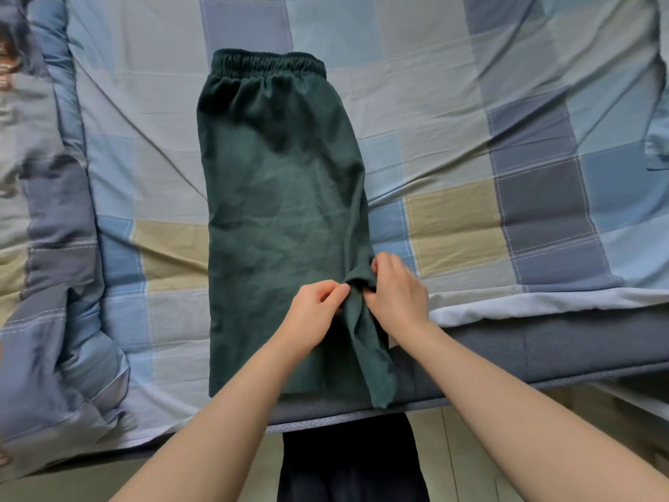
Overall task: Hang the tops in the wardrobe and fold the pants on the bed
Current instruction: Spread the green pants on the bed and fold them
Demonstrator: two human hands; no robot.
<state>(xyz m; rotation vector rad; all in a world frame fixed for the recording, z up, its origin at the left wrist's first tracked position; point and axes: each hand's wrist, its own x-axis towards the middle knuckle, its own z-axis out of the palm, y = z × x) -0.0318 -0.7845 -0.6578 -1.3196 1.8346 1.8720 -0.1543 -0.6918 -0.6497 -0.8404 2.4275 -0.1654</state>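
One pair of green pants (278, 211) lies mid-frame on the bed (470, 103) — left hand (318, 306) and right hand (396, 291) each pinch its lower-right fold; hem overhangs the bed's near edge.

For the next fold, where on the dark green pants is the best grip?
Probably the hem end of the dark green pants, overhanging the bed edge: take it from the near side. Both the left hand and right hand already pinch the bunched right edge.

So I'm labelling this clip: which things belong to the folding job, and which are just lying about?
Job: green pants, left hand, right hand, bed sheet.
Lying about: quilt, floor.
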